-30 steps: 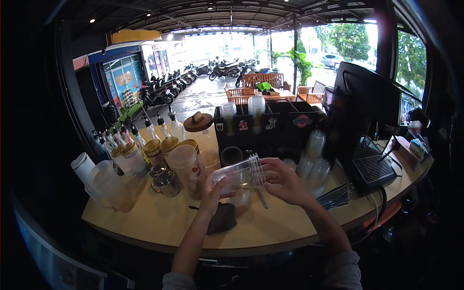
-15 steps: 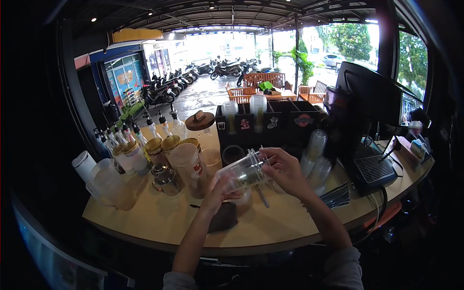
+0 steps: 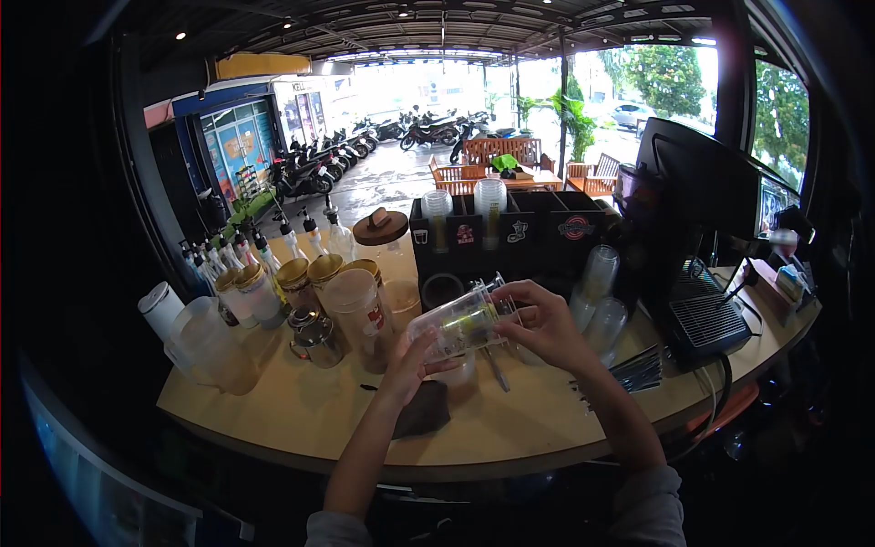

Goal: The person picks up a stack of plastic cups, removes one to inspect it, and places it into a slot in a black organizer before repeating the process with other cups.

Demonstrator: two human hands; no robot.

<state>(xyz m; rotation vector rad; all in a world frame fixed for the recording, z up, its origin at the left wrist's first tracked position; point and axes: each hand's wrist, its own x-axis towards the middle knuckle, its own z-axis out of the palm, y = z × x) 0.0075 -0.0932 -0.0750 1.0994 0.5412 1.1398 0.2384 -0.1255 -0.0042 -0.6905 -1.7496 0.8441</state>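
Both of my hands hold clear plastic cups (image 3: 456,330), which seem to be nested, tilted on their side above the counter. A yellow-green patch shows on their wall. My left hand (image 3: 408,366) is wrapped round the base end at the lower left. At the rim end on the right, the fingers of my right hand (image 3: 540,321) pinch the edge. Under the cups lie a dark cloth (image 3: 421,410) and a thin metal utensil (image 3: 498,370); a pale container beneath is mostly hidden.
On the left of the counter (image 3: 301,428) stand a plastic pitcher (image 3: 211,351), a steel pitcher (image 3: 314,342), a tall frosted cup (image 3: 357,314) and several pump bottles. Behind is a black organizer (image 3: 547,228). Stacked cups (image 3: 599,272), black straws (image 3: 636,367) and a machine's drip tray (image 3: 690,303) are right.
The cups have turned slightly in my hands, and the yellow-green patch now shows on them. Both hands keep nearly the same place and grip.
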